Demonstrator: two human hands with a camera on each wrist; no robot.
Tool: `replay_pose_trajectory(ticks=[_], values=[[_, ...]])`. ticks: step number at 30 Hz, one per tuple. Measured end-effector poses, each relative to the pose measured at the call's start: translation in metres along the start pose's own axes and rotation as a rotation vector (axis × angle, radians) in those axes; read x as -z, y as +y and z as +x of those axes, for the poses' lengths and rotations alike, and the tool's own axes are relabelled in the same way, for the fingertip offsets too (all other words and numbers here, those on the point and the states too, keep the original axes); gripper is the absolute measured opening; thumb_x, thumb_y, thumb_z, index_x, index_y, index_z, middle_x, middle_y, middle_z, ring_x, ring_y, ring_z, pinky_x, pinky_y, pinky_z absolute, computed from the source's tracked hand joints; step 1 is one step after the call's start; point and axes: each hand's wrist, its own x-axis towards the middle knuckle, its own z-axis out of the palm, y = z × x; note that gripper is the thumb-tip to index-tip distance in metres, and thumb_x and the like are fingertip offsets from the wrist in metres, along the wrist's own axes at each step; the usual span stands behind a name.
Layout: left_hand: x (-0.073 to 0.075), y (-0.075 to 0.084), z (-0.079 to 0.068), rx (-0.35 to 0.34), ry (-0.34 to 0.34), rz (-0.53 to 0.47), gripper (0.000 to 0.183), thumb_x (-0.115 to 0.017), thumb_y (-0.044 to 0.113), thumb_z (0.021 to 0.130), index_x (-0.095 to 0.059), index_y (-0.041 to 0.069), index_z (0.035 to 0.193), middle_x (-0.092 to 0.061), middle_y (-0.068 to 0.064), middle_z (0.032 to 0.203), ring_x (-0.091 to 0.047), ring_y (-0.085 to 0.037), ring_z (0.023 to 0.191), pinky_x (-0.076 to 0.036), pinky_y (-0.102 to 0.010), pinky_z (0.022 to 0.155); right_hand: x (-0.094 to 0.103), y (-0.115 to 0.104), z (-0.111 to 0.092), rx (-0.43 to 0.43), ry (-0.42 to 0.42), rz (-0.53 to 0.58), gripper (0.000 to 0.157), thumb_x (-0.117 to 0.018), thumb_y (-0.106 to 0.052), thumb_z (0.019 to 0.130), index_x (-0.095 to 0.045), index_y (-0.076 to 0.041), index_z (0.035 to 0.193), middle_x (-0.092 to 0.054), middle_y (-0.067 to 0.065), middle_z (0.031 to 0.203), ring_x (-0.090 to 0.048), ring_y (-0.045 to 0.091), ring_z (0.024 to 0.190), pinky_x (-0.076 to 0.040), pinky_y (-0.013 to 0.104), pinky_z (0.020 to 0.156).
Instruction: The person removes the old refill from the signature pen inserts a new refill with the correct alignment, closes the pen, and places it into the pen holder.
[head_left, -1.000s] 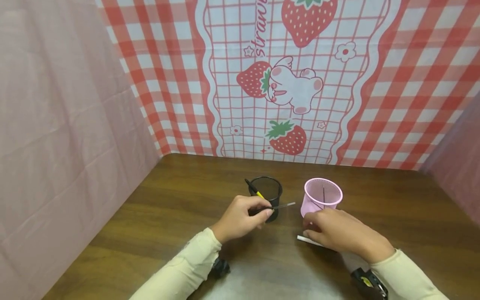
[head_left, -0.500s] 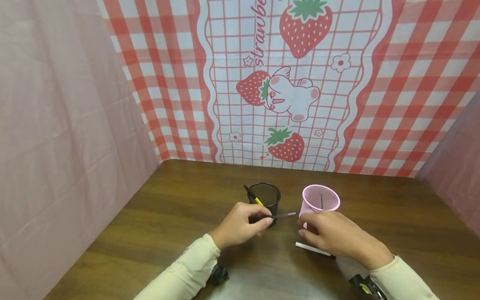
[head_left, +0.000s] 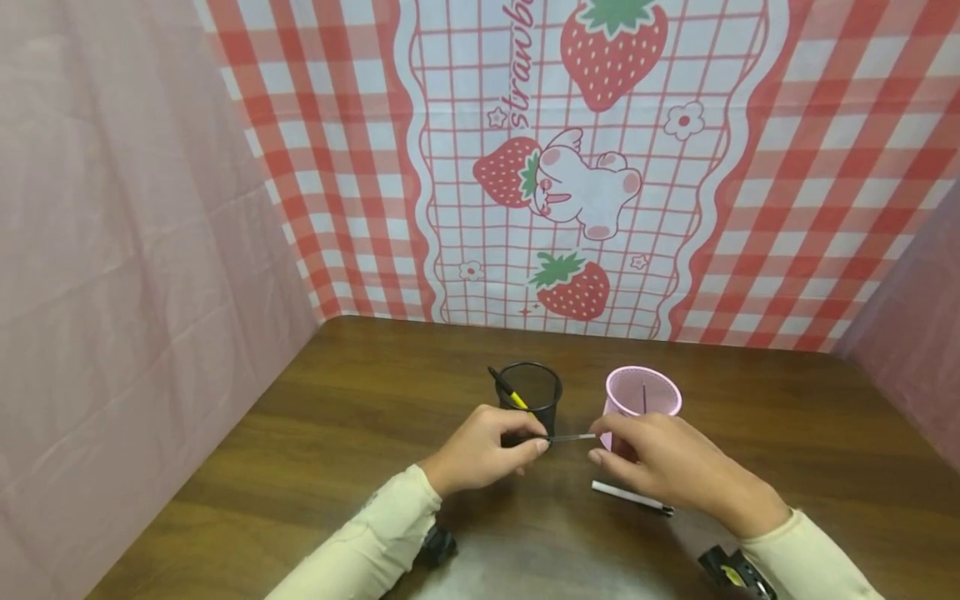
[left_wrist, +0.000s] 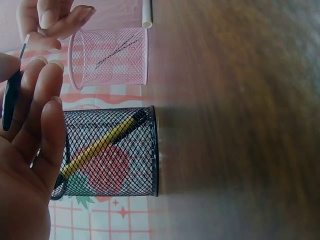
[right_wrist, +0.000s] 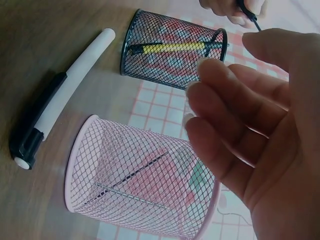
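Observation:
My left hand (head_left: 483, 446) pinches a slim tool (left_wrist: 12, 97) with a black handle and a thin shaft ending in a pale tip. The shaft points right, toward my right hand (head_left: 667, 458). That hand's thumb and forefinger stand apart, with the forefinger right at the pale tip. Behind the left hand is a black mesh pen cup (left_wrist: 110, 150) with a yellow-and-black pen (head_left: 517, 398) leaning in it. A pink mesh pen cup (right_wrist: 145, 185) is behind the right hand, with thin dark sticks inside. Below the right fingers, a white stick with a black clip (head_left: 630, 497) lies on the table.
The brown wooden table (head_left: 300, 417) ends at a checked strawberry cloth (head_left: 337, 208) hung behind it. Pink curtains (head_left: 135, 250) close off both sides. The two cups stand side by side with a gap between them.
My right hand has moved left, from over the white stick to the tip of the slim tool, showing more of the stick. The left hand keeps its pinch, nearly still.

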Motion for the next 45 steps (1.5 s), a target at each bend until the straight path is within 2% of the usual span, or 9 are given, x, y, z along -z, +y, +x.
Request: replay_pose_trajectory(ticks=[8, 16, 23, 28, 35, 39, 45], values=[[0.0, 0.001, 0.0, 0.003, -0.006, 0.015, 0.008, -0.069, 0.013, 0.095, -0.073, 0.007, 0.098, -0.066, 0.005, 0.072, -0.062, 0.002, 0.056, -0.055, -0.022, 0.053, -0.001, 0.0, 0.001, 0.066, 0.085, -0.007, 0.017, -0.08, -0.022, 0.083, -0.067, -0.024, 0.095, -0.051, -0.028, 0.071, -0.047, -0.011, 0.062, -0.044, 0.02, 0.053], [0.001, 0.002, 0.002, -0.045, 0.034, 0.021, 0.009, -0.068, 0.012, 0.096, -0.073, 0.007, 0.1, -0.067, 0.003, 0.073, -0.061, 0.003, 0.058, -0.055, -0.021, 0.055, -0.001, -0.001, 0.001, 0.085, 0.095, 0.053, 0.021, -0.08, -0.022, 0.084, -0.067, -0.023, 0.101, -0.05, -0.028, 0.072, -0.047, -0.011, 0.062, -0.043, 0.015, 0.055], [0.001, 0.002, 0.001, -0.071, 0.028, 0.052, 0.009, -0.07, 0.011, 0.094, -0.074, 0.005, 0.1, -0.068, 0.004, 0.073, -0.059, 0.004, 0.057, -0.053, -0.019, 0.054, -0.002, -0.001, 0.002, 0.09, 0.083, 0.12, 0.023, -0.08, -0.021, 0.087, -0.068, -0.022, 0.106, -0.05, -0.027, 0.072, -0.047, -0.01, 0.06, -0.04, 0.011, 0.056], [0.0, 0.006, 0.001, -0.09, 0.027, 0.057, 0.006, -0.072, 0.008, 0.092, -0.074, 0.006, 0.098, -0.067, 0.004, 0.071, -0.057, 0.005, 0.056, -0.051, -0.016, 0.054, -0.003, -0.001, 0.002, 0.111, 0.101, 0.143, 0.022, -0.08, -0.018, 0.087, -0.068, -0.024, 0.105, -0.049, -0.027, 0.07, -0.045, -0.011, 0.059, -0.038, 0.009, 0.054], [0.0, 0.014, 0.004, -0.11, 0.023, 0.07, 0.006, -0.073, 0.0, 0.089, -0.073, -0.002, 0.095, -0.067, -0.002, 0.069, -0.055, 0.007, 0.057, -0.05, -0.014, 0.056, -0.005, 0.0, 0.004, 0.176, 0.152, 0.163, 0.022, -0.081, -0.011, 0.083, -0.07, -0.023, 0.098, -0.054, -0.025, 0.072, -0.047, -0.011, 0.061, -0.039, 0.009, 0.054], [-0.001, 0.007, 0.004, -0.115, 0.015, 0.064, 0.008, -0.073, 0.002, 0.09, -0.074, -0.001, 0.097, -0.068, -0.002, 0.071, -0.056, 0.006, 0.057, -0.05, -0.014, 0.056, -0.006, 0.0, 0.005, 0.189, 0.161, 0.177, 0.02, -0.08, -0.01, 0.083, -0.07, -0.022, 0.094, -0.056, -0.024, 0.075, -0.048, -0.01, 0.062, -0.041, 0.009, 0.055], [0.0, 0.003, 0.004, -0.128, 0.007, 0.083, 0.01, -0.073, 0.009, 0.092, -0.075, 0.003, 0.1, -0.071, 0.001, 0.08, -0.059, 0.007, 0.058, -0.053, -0.016, 0.06, -0.007, -0.001, 0.007, 0.199, 0.165, 0.204, 0.006, -0.076, -0.017, 0.09, -0.071, -0.019, 0.093, -0.058, -0.022, 0.076, -0.048, -0.01, 0.062, -0.041, 0.009, 0.055]])
